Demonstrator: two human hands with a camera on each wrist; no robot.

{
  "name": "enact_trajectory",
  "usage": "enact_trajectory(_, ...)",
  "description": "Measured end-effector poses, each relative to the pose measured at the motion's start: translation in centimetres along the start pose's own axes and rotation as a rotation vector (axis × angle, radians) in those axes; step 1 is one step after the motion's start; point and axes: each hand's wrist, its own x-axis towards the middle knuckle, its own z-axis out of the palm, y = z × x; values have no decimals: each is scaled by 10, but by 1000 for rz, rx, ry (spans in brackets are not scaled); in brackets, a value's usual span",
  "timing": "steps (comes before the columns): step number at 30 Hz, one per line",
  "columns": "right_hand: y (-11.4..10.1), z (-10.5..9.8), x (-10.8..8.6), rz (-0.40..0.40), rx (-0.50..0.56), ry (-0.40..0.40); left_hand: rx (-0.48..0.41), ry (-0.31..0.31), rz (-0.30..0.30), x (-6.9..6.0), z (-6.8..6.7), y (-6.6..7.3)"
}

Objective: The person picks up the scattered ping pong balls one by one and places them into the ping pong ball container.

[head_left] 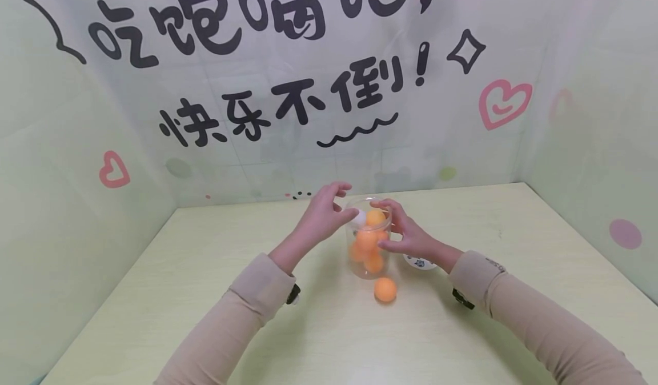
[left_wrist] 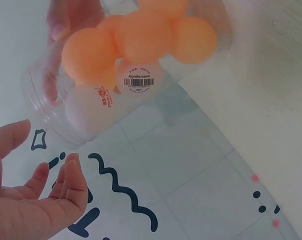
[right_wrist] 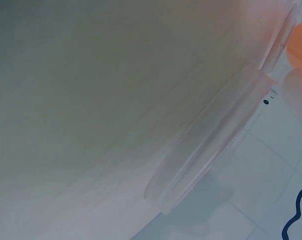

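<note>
A clear plastic jar [head_left: 352, 264] stands upright on the table, filled with orange balls [left_wrist: 143, 37] and white balls [left_wrist: 88, 107] that look like table tennis balls. My right hand [head_left: 409, 236] grips the jar's right side near the top, fingers behind and thumb in front. To the left of the rim is my left hand [head_left: 324, 213], its fingers loosely bent; in the left wrist view this hand [left_wrist: 38, 200] holds nothing and is apart from the jar mouth. One loose orange ball [head_left: 385, 289] lies on the table in front of the jar.
A round clear lid [right_wrist: 208, 142] with printed marks lies on the table right of the jar, partly hidden under my right forearm. The pale wooden table [head_left: 216, 293] meets printed fabric walls [head_left: 288, 168] at the back and both sides.
</note>
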Motion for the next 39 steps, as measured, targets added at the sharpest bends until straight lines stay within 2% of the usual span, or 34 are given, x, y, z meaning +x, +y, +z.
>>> enact_trajectory(5,1,0,0,-16,0,0,-3,-48,37,0,4,-9)
enact_trajectory(10,0,-1,0,-10,-3,-7,-66,-100,68,0,13,-24)
enact_trajectory(18,0,1,-1,-13,-10,-4,-150,-140,159,-2,33,-50)
enact_trajectory(21,2,1,-1,-27,-21,3,-189,-136,161,-1,38,-56)
enact_trajectory(26,4,2,-2,-54,-45,18,-263,-121,173,0,43,-61)
enact_trajectory(35,1,2,-1,8,-7,7,-342,-143,168,3,48,-67)
enact_trajectory(39,1,2,-1,19,-11,6,-370,-167,165,3,48,-66)
